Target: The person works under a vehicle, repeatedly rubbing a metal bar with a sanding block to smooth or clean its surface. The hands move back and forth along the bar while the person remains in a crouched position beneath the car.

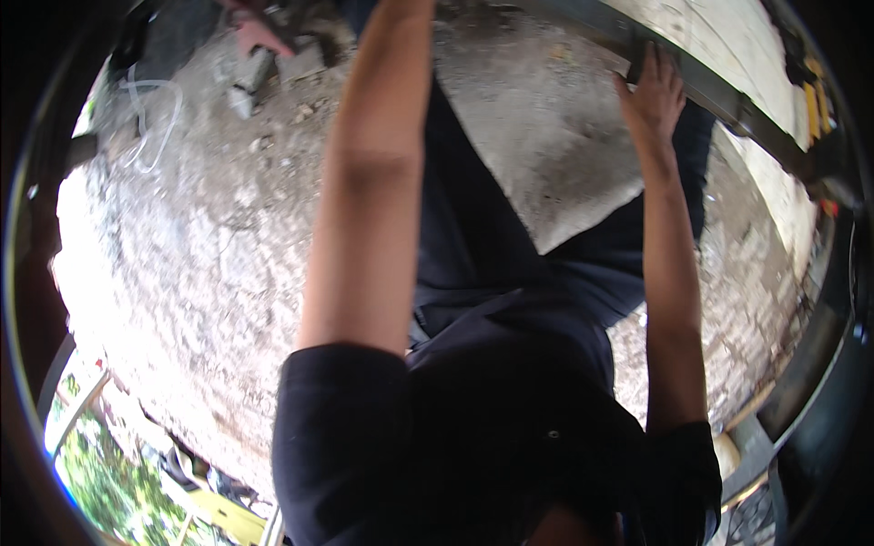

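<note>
My right hand (654,98) rests against a long dark metal beam (706,84), which runs slantwise across the upper right. Its fingers are stretched out and lie on the beam's near side, wrapped round nothing. My left forearm (387,91) reaches straight up past the top edge, so the left hand is out of sight, along with anything it holds or touches. Below the arms are my spread legs in dark trousers (473,200).
Rough, dusty ground (218,237) lies around my legs. Broken grey rubble (250,80), a reddish metal piece (262,35) and a loose white cord (168,86) are at the upper left. Beyond the beam is a pale surface (728,41). Yellow objects (815,109) stand at the far right.
</note>
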